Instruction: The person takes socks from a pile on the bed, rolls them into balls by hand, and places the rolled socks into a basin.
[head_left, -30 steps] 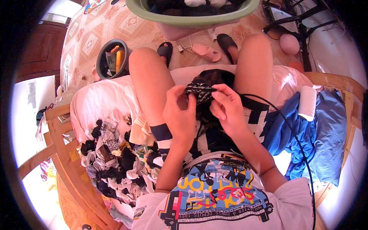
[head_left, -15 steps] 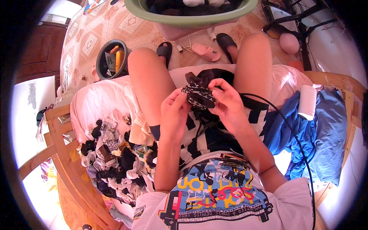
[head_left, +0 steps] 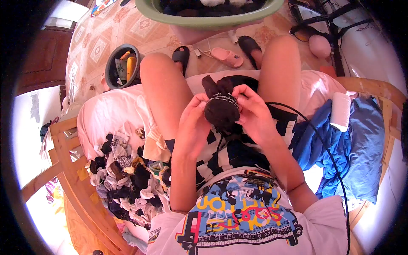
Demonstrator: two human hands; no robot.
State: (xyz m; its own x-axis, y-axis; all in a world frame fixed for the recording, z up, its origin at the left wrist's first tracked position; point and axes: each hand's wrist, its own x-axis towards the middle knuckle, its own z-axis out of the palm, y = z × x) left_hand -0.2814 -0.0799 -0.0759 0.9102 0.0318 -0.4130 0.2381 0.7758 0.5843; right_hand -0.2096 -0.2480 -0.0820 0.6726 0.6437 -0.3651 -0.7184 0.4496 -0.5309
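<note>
The clothes pile (head_left: 131, 178) lies on the seat (head_left: 106, 106), left of the lap (head_left: 238, 155). The cloth bundle (head_left: 222, 112) sits between the left hand (head_left: 192, 125) and right hand (head_left: 255, 111). The blanket (head_left: 308, 140) lies right, with the roll (head_left: 340, 111) on it. The bucket (head_left: 110, 71) stands front left; the basin (head_left: 212, 21) is ahead.

Bright light with a pink cast fills the view. Glare bleaches the wall (head_left: 37, 112) beyond the left edge of the bed (head_left: 106, 106) and burns out a patch near its right edge, beside the blue cloth (head_left: 361, 157). Wide-lens distortion bows the wooden rail (head_left: 76, 191), and black vignetting swallows the corners. The dark bundle (head_left: 222, 114) in the fingers (head_left: 199, 103) shows little surface detail.
</note>
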